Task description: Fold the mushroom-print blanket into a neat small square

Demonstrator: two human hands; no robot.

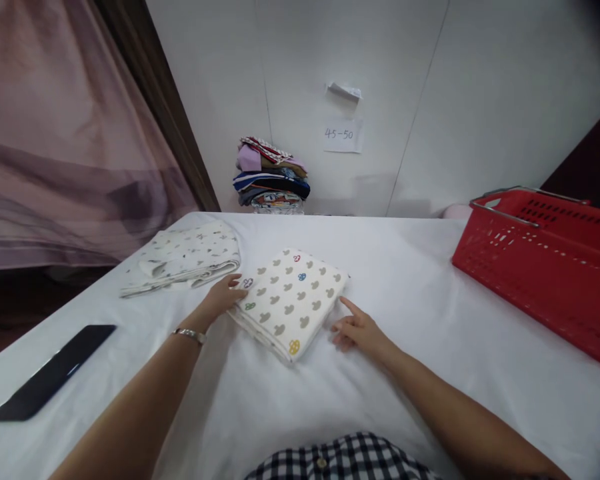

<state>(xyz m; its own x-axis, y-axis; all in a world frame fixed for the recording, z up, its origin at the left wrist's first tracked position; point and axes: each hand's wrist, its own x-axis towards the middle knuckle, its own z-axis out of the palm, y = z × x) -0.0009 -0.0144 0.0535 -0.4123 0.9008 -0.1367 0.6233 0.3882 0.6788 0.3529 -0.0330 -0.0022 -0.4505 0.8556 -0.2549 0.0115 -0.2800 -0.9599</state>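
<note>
A folded white cloth (290,293) printed with beige mushroom shapes and a few coloured ones lies flat in front of me, turned cornerwise. My left hand (225,295) is at its left corner, thumb over the top and fingers apart. My right hand (357,328) is beside its right edge, index finger stretched out towards the cloth and the other fingers loosely curled, holding nothing. A second folded white cloth (195,253) with small scattered prints rests to the left, beyond my left hand.
A red plastic basket (540,267) with metal handles stands at the right. A dark flat panel (53,373) lies at the left on the white-covered table (405,253). Behind the table's far edge is a stack of folded clothes (271,175). A pink curtain (70,133) hangs at the left.
</note>
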